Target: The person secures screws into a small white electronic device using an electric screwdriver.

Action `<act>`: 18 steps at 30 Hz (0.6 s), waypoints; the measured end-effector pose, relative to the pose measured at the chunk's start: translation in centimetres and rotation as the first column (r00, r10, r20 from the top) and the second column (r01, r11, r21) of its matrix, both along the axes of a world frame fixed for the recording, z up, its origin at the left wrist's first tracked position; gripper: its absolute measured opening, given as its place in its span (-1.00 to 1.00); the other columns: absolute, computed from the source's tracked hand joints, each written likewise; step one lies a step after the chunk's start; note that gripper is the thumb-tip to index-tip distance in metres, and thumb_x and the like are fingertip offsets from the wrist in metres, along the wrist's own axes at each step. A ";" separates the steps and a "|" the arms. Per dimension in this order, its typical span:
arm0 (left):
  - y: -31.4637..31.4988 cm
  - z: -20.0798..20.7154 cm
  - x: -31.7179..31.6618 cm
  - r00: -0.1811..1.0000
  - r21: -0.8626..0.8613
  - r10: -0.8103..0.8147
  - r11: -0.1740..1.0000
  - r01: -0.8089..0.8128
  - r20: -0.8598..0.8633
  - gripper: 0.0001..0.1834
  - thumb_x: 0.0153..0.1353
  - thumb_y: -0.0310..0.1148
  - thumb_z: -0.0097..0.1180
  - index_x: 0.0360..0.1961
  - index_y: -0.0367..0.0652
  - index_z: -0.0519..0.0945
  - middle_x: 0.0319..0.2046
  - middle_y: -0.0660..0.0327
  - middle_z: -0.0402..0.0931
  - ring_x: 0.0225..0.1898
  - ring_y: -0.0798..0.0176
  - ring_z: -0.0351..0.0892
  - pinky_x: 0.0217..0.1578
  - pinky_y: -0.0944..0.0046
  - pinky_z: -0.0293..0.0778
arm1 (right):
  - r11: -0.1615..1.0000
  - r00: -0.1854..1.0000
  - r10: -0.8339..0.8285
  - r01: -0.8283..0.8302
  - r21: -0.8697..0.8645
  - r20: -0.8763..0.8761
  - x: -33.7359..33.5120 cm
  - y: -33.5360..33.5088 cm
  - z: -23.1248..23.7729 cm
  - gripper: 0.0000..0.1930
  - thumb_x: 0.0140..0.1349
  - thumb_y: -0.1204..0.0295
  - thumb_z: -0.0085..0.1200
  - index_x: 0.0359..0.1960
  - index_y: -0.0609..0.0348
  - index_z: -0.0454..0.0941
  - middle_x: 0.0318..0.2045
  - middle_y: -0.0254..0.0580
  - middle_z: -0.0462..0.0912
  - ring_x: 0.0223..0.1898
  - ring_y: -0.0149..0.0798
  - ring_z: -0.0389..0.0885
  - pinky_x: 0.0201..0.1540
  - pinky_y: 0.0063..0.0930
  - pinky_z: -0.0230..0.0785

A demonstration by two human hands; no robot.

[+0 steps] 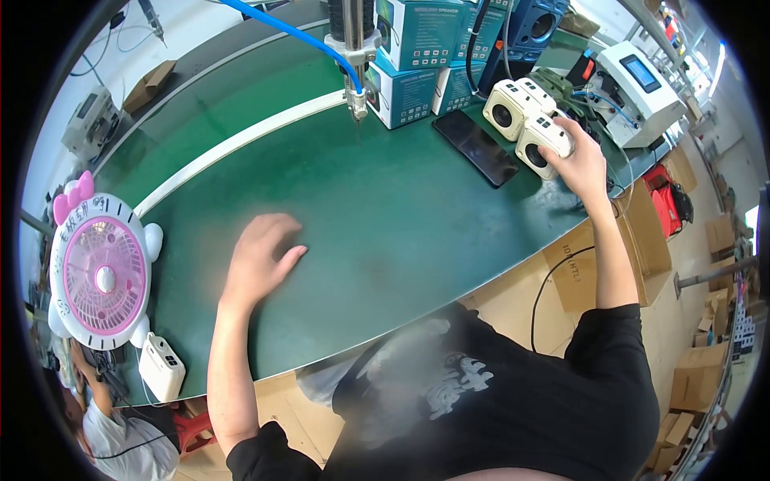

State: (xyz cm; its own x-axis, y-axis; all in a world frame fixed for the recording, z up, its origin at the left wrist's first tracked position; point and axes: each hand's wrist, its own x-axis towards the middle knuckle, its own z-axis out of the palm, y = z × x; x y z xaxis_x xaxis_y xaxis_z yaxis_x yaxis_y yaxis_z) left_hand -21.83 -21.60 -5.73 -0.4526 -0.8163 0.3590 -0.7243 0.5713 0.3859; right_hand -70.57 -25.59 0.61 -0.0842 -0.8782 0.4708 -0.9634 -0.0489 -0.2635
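A broad green-topped workbench [385, 240] fills the middle; a round pink-and-white plastic fan [105, 309] stands at its left end; stacked teal-and-white cardboard boxes [417, 36] stand at the far side; the left hand [261, 252], loosely curled with thumb apart, holds nothing visible; the right hand [583, 160] grips a cream-coloured boxy speaker [535, 140] at the bench's right, near a flat black phone [476, 148].
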 end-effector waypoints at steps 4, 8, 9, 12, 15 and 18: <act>0.0 0.1 -0.2 1.000 0.001 0.001 1.000 -0.001 0.004 -0.67 0.00 -0.42 0.31 -0.18 -0.24 0.58 -0.11 0.11 0.56 -0.03 0.02 0.51 0.00 0.13 0.45 | 0.997 0.997 -0.065 0.064 -0.044 -0.027 0.1 0.3 -1.5 -0.46 -0.04 0.14 0.31 0.00 0.05 0.54 -0.14 -0.04 0.66 -0.06 -0.03 0.62 -0.02 -0.21 0.46; -0.1 0.2 -0.2 1.000 0.018 0.009 1.000 -0.009 0.002 -0.68 0.00 -0.42 0.31 -0.19 -0.24 0.58 -0.12 0.12 0.56 -0.03 0.02 0.51 0.00 0.13 0.45 | 0.985 0.996 -0.069 0.059 -0.162 -0.054 -0.2 0.3 -3.0 -0.49 -0.03 0.15 0.33 -0.03 0.05 0.56 -0.17 -0.06 0.64 -0.10 -0.04 0.61 -0.05 -0.21 0.46; -0.1 0.2 -0.2 1.000 0.020 0.009 1.000 -0.009 -0.001 -0.68 0.00 -0.42 0.31 -0.19 -0.24 0.58 -0.12 0.12 0.56 -0.04 0.03 0.51 0.00 0.13 0.45 | 0.981 0.996 -0.068 0.056 -0.187 -0.057 -0.2 0.3 -3.1 -0.49 -0.04 0.16 0.34 -0.04 0.06 0.56 -0.18 -0.07 0.64 -0.11 -0.04 0.60 -0.05 -0.21 0.45; -0.1 0.3 -0.2 1.000 0.025 0.005 1.000 -0.005 0.002 -0.69 0.01 -0.41 0.31 -0.19 -0.25 0.58 -0.12 0.12 0.55 -0.04 0.03 0.51 0.00 0.14 0.45 | 0.967 0.992 -0.055 0.024 -0.253 -0.114 -0.8 0.1 -3.5 -0.51 -0.04 0.19 0.35 -0.05 0.08 0.56 -0.21 -0.09 0.63 -0.12 -0.05 0.58 -0.06 -0.21 0.43; 0.1 0.4 -0.2 1.000 0.014 0.009 1.000 -0.009 -0.030 -0.71 0.03 -0.36 0.31 -0.22 -0.22 0.58 -0.13 0.10 0.55 -0.05 -0.02 0.50 -0.03 0.09 0.43 | 0.953 0.986 -0.037 -0.014 -0.302 -0.163 -1.2 0.0 -3.9 -0.53 -0.02 0.21 0.34 -0.07 0.10 0.56 -0.21 -0.10 0.63 -0.11 -0.04 0.56 -0.05 -0.21 0.41; 0.0 0.5 -0.4 1.000 0.029 -0.007 1.000 0.007 -0.009 -0.71 0.05 -0.35 0.29 -0.21 -0.22 0.57 -0.13 0.10 0.54 -0.05 -0.01 0.49 -0.04 0.10 0.43 | 0.955 0.981 -0.052 -0.005 -0.296 -0.185 -1.8 -0.2 -4.2 -0.53 0.00 0.21 0.33 -0.06 0.10 0.55 -0.19 -0.12 0.62 -0.09 -0.05 0.54 -0.04 -0.21 0.39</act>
